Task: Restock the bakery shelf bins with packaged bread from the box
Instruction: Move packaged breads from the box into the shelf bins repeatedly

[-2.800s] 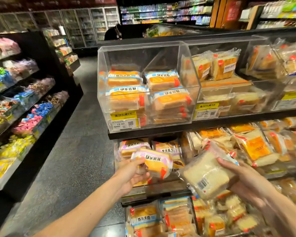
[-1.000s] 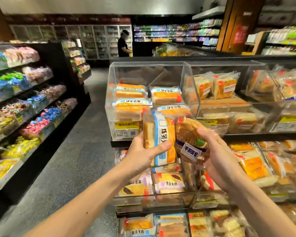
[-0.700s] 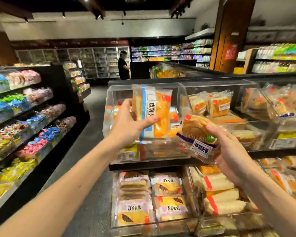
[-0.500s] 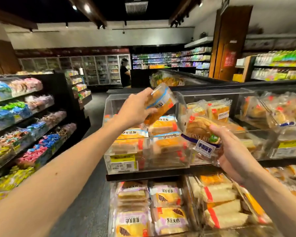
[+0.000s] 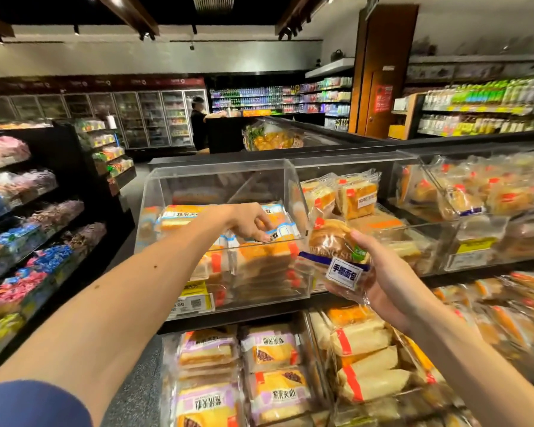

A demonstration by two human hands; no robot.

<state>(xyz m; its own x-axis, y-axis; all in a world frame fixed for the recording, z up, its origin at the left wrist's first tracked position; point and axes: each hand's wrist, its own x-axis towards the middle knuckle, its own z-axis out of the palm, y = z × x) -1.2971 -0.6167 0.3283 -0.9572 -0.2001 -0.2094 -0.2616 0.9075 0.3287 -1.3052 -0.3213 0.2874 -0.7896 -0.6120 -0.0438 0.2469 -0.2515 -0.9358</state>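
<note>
White label point(image 5: 342, 272) 手撕面包 on bun pack point(image 5: 330, 241), right grip point(image 5: 389, 282).

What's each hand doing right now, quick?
Left hand: touching the blue-striped bread pack in the clear bin; whether it grips it cannot be told.
Right hand: closed, holding the round bun pack.

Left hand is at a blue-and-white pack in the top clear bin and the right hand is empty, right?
No. The head view shows the right hand holding a bun pack with a blue label. The left hand is at the blue-and-white pack in the top clear bin, as you said.
</note>
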